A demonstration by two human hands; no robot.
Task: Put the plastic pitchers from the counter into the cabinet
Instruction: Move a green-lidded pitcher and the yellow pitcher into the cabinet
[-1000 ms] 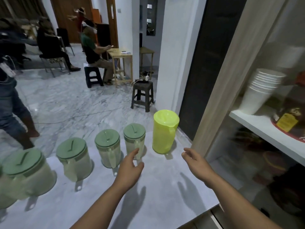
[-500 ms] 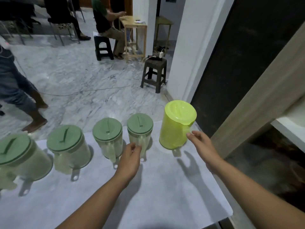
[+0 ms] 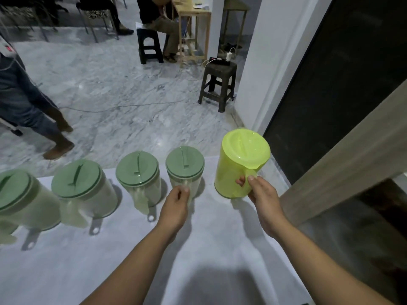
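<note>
Lime-yellow plastic marks the pitcher [image 3: 241,164] gripped at its handle by the right hand [image 3: 262,192]; the green-lidded pitcher [image 3: 184,170] beside it on the surface [image 3: 198,249] seems pinched by the left hand [image 3: 176,203]. Both should be lifted straight up, kept level, clear of neighbouring pitchers.

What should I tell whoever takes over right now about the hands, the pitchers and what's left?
Right hand grips the handle of the yellow-green pitcher, at the right end of the row.
Left hand pinches the handle of the nearest green-lidded pitcher.
Three more green-lidded pitchers stand to its left on the counter.
Done: none stored; all five are at the counter.
Left: carry each into the cabinet, probably starting with the two in hand.
</note>
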